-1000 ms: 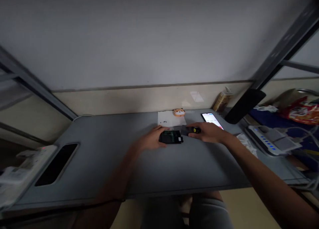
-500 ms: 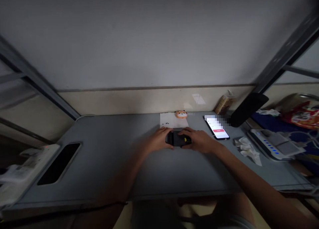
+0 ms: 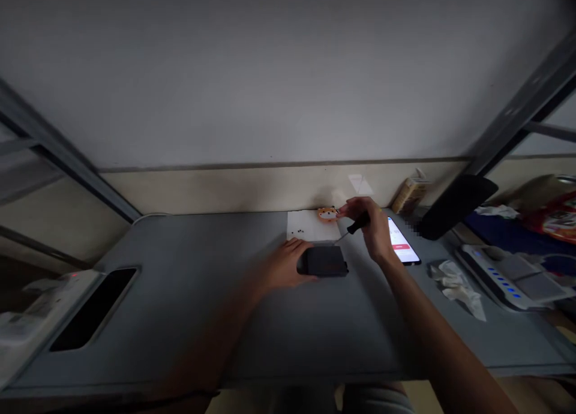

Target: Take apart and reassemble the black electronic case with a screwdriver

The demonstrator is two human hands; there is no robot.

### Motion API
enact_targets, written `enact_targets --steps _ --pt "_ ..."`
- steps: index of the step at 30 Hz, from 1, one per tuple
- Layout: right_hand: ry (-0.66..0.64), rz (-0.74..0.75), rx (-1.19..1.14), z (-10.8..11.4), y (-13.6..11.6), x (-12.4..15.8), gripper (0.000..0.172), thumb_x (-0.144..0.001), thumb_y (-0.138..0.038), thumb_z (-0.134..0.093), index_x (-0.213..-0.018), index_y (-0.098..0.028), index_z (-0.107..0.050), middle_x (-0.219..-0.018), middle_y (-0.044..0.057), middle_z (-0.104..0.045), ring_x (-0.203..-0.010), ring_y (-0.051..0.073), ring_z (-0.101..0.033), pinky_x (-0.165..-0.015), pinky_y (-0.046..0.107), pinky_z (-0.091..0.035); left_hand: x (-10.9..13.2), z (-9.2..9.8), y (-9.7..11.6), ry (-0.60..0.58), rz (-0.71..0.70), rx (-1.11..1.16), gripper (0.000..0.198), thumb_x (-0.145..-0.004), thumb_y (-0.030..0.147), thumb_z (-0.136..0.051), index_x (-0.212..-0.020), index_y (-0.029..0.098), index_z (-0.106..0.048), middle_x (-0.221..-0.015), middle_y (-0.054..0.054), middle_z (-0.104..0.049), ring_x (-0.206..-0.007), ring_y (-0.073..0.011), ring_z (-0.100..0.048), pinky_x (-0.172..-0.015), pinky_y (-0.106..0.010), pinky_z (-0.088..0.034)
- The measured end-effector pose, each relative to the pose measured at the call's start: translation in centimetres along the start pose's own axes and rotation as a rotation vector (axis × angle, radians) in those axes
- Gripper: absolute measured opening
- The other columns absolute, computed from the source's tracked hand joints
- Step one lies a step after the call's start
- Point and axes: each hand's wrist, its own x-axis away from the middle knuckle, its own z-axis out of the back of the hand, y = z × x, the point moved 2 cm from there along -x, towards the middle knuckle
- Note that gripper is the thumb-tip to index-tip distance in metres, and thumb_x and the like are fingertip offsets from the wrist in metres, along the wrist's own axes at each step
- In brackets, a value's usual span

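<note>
My left hand [image 3: 288, 265] grips the left end of a black box-shaped device [image 3: 327, 261], which lies on the grey desk. In my right hand [image 3: 369, 225] is a screwdriver [image 3: 359, 223] with a black handle, its thin shaft slanting down and left toward the back edge of the device. Whether its tip touches anything is too small to tell. Right behind the device lies a sheet of white paper [image 3: 308, 219] with several tiny dark pieces [image 3: 299, 231] on it. An orange animal-faced item [image 3: 327, 214] sits at the paper's right side, close to my right fingertips.
Right of my hand lies a lit phone [image 3: 402, 246]; beyond it are a drink carton [image 3: 410, 192], a tall black object [image 3: 459, 204], crumpled tissue [image 3: 456, 285] and a power strip [image 3: 499, 282]. A dark-screened phone [image 3: 96, 309] rests far left. The wall [image 3: 225, 186] bounds the desk's back.
My right hand has left the device and risen back and to the right, the screwdriver now showing in it. The left hand stays on the device. The view has shifted slightly.
</note>
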Motion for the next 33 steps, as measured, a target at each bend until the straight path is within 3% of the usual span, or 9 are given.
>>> enact_targets --steps 3,5,10,18,23,28,33 --pt "0.161 -0.178 -0.077 0.4 2.5 -1.1 0.063 -0.080 -0.083 -0.045 -0.074 -0.023 -0.062 -0.051 -0.003 -0.050 -0.042 0.012 -0.044 -0.041 0.026 -0.031 0.1 0.2 0.0 0.065 -0.025 -0.002 0.049 -0.081 0.044 -0.078 -0.122 0.022 -0.063 -0.122 -0.010 -0.071 -0.116 -0.0290 -0.065 -0.106 -0.044 -0.049" --pt "0.185 -0.287 -0.068 0.4 4.1 -1.1 0.064 -0.074 -0.085 -0.050 -0.070 -0.023 -0.060 -0.046 -0.005 -0.042 -0.039 0.010 -0.035 -0.039 0.025 -0.024 0.1 0.4 -0.1 0.098 -0.044 -0.009 0.039 -0.088 0.045 -0.071 -0.119 0.023 -0.065 -0.119 -0.008 -0.072 -0.113 -0.0274 -0.066 -0.105 -0.044 -0.050" --pt "0.048 -0.316 0.016 -0.4 5.5 -0.3 0.061 -0.076 -0.083 -0.052 -0.076 -0.023 -0.064 -0.054 -0.003 -0.051 -0.048 0.013 -0.042 -0.046 0.027 -0.033 -0.1 0.2 -0.8 0.150 -0.069 0.015 0.024 -0.098 0.036 -0.053 -0.110 0.020 -0.067 -0.107 -0.009 -0.073 -0.108 -0.0256 -0.066 -0.098 -0.043 -0.054" --pt "-0.116 -0.248 0.211 -0.7 5.3 -0.1 0.056 -0.085 -0.075 -0.045 -0.083 -0.022 -0.064 -0.060 -0.001 -0.058 -0.052 0.015 -0.043 -0.052 0.029 -0.035 -0.4 -0.5 -1.3 0.220 -0.027 0.179 0.029 -0.102 0.032 -0.045 -0.107 0.018 -0.070 -0.106 -0.010 -0.074 -0.107 -0.0246 -0.066 -0.096 -0.042 -0.054" --pt "-0.100 -0.277 0.169 -0.7 5.9 -0.1 0.057 -0.084 -0.076 -0.046 -0.086 -0.022 -0.064 -0.058 -0.003 -0.057 -0.048 0.013 -0.040 -0.048 0.028 -0.032 -0.7 -0.5 -1.3 0.243 0.045 0.224 0.034 -0.102 0.033 -0.041 -0.089 0.019 -0.069 -0.093 -0.007 -0.074 -0.094 -0.0223 -0.069 -0.090 -0.038 -0.055" --pt "-0.120 -0.292 0.118 -0.8 6.3 -0.1 0.058 -0.081 -0.078 -0.052 -0.084 -0.021 -0.064 -0.059 -0.003 -0.059 -0.044 0.011 -0.039 -0.046 0.027 -0.032 -0.7 -0.7 -1.4 0.237 0.121 0.253 0.046 -0.104 0.042 -0.033 -0.071 0.021 -0.058 -0.076 -0.005 -0.067 -0.084 -0.0214 -0.066 -0.082 -0.035 -0.054" --pt "-0.075 -0.306 0.111 -0.5 5.9 0.0 0.055 -0.082 -0.074 -0.052 -0.082 -0.021 -0.066 -0.056 -0.003 -0.058 -0.046 0.012 -0.040 -0.046 0.027 -0.031 -0.4 -0.9 -1.8 0.295 0.147 0.280 0.051 -0.105 0.048 -0.025 -0.084 0.021 -0.063 -0.088 -0.006 -0.070 -0.088 -0.0212 -0.066 -0.083 -0.035 -0.053"
